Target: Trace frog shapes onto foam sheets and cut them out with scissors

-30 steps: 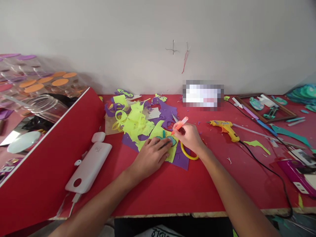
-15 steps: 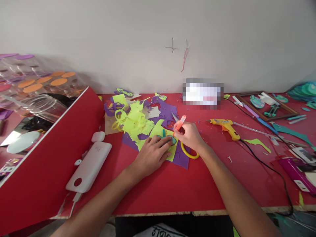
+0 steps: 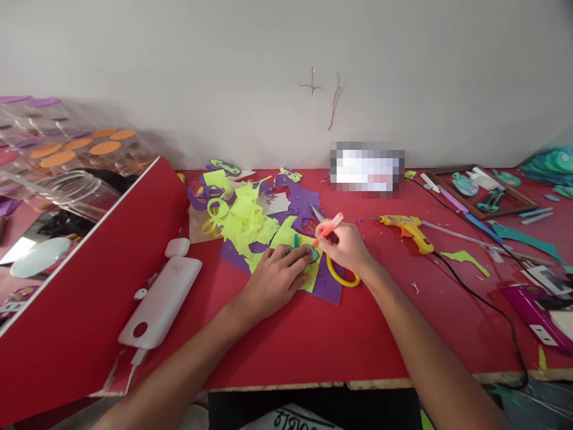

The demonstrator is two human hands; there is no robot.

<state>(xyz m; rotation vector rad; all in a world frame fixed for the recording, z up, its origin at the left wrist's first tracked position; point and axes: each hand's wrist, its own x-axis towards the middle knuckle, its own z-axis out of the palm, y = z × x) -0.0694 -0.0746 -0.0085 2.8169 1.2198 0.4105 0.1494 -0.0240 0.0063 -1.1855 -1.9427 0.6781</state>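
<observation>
My left hand (image 3: 274,279) lies flat on a small teal foam shape (image 3: 310,253) and presses it onto a neon yellow foam sheet (image 3: 286,239). A purple foam sheet (image 3: 329,285) lies under the yellow one. My right hand (image 3: 345,248) grips an orange pen (image 3: 329,227), whose tip touches the edge of the teal shape. Yellow-handled scissors (image 3: 341,276) lie under my right wrist, their blade poking out behind my fingers.
A heap of yellow and purple foam scraps (image 3: 250,206) fills the table behind my hands. To the left stand a tilted red board (image 3: 80,292), a white power bank (image 3: 162,301) and an earbud case (image 3: 177,247). A yellow glue gun (image 3: 407,230) with its black cord (image 3: 483,301) lies to the right, near a wooden tray (image 3: 486,194).
The pen's top has tipped a little to the right as my right hand shifted slightly along the teal shape. My left hand has stayed in place.
</observation>
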